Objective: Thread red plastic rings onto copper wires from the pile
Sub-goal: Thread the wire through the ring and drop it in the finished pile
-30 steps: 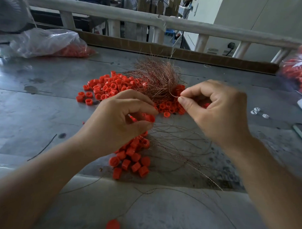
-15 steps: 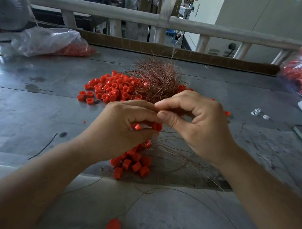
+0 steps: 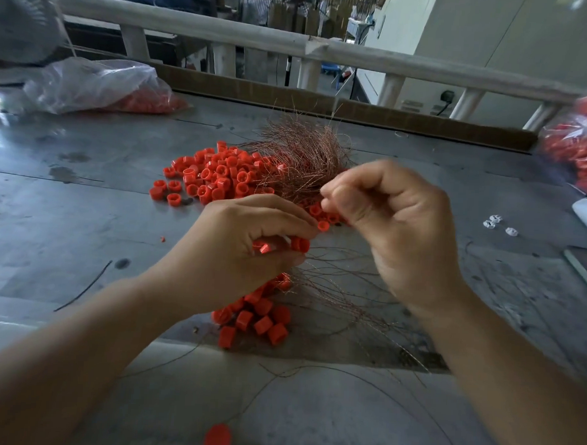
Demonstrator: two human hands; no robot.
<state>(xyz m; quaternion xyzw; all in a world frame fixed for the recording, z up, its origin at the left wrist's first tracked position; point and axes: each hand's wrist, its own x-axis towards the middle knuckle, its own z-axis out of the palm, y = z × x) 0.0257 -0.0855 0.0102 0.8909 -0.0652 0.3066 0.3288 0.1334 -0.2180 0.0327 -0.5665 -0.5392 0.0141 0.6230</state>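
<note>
Now the right hand [image 3: 395,226] has lifted to the tangled copper wire pile [image 3: 304,152], apparently pinching a strand there; left hand [image 3: 244,247] grips red plastic rings [image 3: 299,244] for threading.

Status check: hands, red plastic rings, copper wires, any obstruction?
Left hand grips several small red plastic rings. Right hand pinches a thin copper wire strand beside the tangled wire pile. No obstruction seen.

Open tabletop [image 3: 85,235] left of ring pile [image 3: 217,176]; wire tangle [image 3: 304,149] and plastic bag [image 3: 90,85] farther back.
</note>
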